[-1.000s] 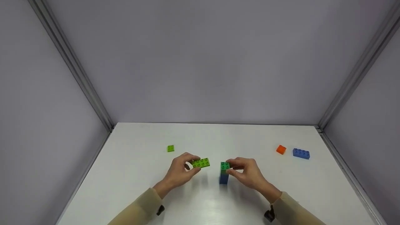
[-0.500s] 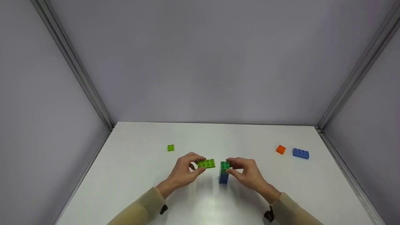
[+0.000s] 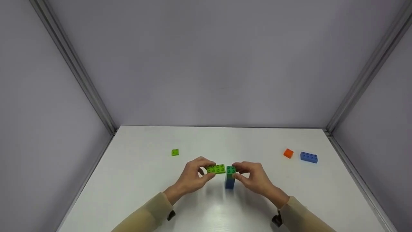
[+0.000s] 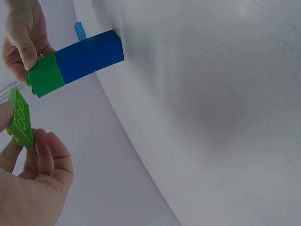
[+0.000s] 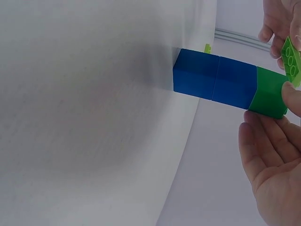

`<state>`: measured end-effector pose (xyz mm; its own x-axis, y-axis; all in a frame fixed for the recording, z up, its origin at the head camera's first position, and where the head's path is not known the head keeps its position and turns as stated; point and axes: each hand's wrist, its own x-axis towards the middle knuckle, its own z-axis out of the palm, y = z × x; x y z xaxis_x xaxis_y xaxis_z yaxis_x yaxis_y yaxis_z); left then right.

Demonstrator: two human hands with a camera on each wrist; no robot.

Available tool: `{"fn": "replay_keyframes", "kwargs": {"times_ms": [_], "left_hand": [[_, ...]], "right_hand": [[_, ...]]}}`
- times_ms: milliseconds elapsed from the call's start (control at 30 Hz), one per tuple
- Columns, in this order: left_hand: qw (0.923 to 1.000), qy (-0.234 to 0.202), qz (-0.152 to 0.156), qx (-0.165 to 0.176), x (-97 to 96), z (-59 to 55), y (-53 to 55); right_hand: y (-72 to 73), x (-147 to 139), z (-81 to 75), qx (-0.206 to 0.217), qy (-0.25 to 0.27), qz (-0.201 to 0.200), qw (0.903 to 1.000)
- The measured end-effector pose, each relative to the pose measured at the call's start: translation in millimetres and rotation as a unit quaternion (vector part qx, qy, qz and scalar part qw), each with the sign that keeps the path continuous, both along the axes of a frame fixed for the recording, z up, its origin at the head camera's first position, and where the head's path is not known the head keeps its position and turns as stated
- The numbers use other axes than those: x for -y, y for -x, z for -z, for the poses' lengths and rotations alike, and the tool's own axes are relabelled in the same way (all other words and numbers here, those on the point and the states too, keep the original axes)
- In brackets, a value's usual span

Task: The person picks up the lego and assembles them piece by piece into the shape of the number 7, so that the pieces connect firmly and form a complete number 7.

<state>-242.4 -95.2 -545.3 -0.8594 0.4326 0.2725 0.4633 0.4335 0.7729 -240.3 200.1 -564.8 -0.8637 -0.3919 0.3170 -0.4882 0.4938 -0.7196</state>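
Observation:
A tower of two blue bricks (image 5: 214, 77) topped by a green brick (image 4: 45, 75) stands upright on the white table. My right hand (image 3: 254, 175) pinches the green top brick between thumb and fingers. In my left hand (image 3: 193, 175) a flat lime-green building plate (image 3: 216, 169), studs up, is pinched by its left end. The plate is held level with the tower's top, just to its left, a narrow gap showing in the head view. From below, the left wrist view shows the plate's hollow tubes (image 4: 20, 114).
A small lime-green brick (image 3: 175, 152) lies at the back left of the table (image 3: 145, 138). Toward the right lie an orange brick (image 3: 288, 153) and a blue brick (image 3: 309, 157). Grey walls (image 3: 206, 64) enclose the table at the back and sides.
My left hand has moved right with the lime-green plate, bringing it close beside the tower. The right hand has kept its hold on the green top brick, and the tower stands in place.

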Motion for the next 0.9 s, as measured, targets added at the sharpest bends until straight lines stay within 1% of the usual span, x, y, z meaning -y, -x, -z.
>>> {"fn": "replay_keyframes", "kwargs": {"times_ms": [200,333,433,533,633,700,900], "left_hand": [[0.9999,-0.004,0.01,-0.002,-6.0,-0.1,1.3],[0.9998,-0.009,0.017,-0.009,-10.5,0.9,2.3],[0.9996,-0.01,0.021,-0.012,-13.4,1.9,3.7],[0.9997,-0.008,0.022,-0.011,-15.5,2.5,5.2],[0.9997,-0.006,0.022,-0.013,-18.4,2.7,6.4],[0.9996,-0.007,0.022,-0.013,-21.2,2.3,7.0],[0.999,-0.002,0.042,-0.016,-30.1,0.8,9.2]], "right_hand": [[1.1,1,1.1,-0.029,-0.01,-0.01,0.9995],[0.9,1,4.3,-0.048,-0.014,-0.013,0.9987],[0.2,0,5.1,-0.048,-0.017,-0.013,0.9986],[-0.1,0,4.1,-0.029,-0.022,-0.011,0.9993],[0.0,0,2.8,-0.022,-0.017,-0.01,0.9996],[0.2,1,2.2,-0.032,-0.008,-0.01,0.9994],[2.1,4,-1.1,-0.074,0.018,-0.02,0.9969]]}}
